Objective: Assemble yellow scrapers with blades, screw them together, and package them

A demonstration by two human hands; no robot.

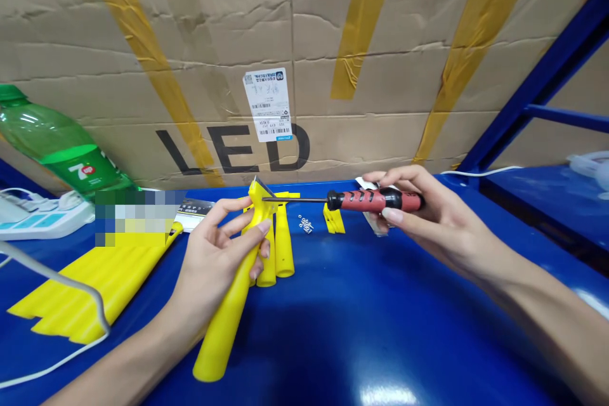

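My left hand (pixel 219 254) is closed around a yellow scraper (pixel 221 330), its long handle slanting down toward me and its head tilted up. A thin metal blade edge shows at the top of that head. In my right hand (pixel 438 209) I hold a red and black screwdriver (pixel 356 200) level, fingers and thumb round its grip. The screwdriver's tip meets the scraper's head from the right; the screw there is too small to make out. Behind the scraper lie more yellow scraper handles (pixel 284 247). Small metal screws or nuts (pixel 305 224) sit in a pile beside small yellow pieces (pixel 333 221).
Several yellow handles (pixel 104 285) lie in a row at left, with a white cable (pixel 98 295) across them. A green bottle (pixel 61 139) and a power strip (pixel 47 212) stand behind. A large cardboard box (pixel 214 89) closes off the back of the blue table (pixel 361 317).
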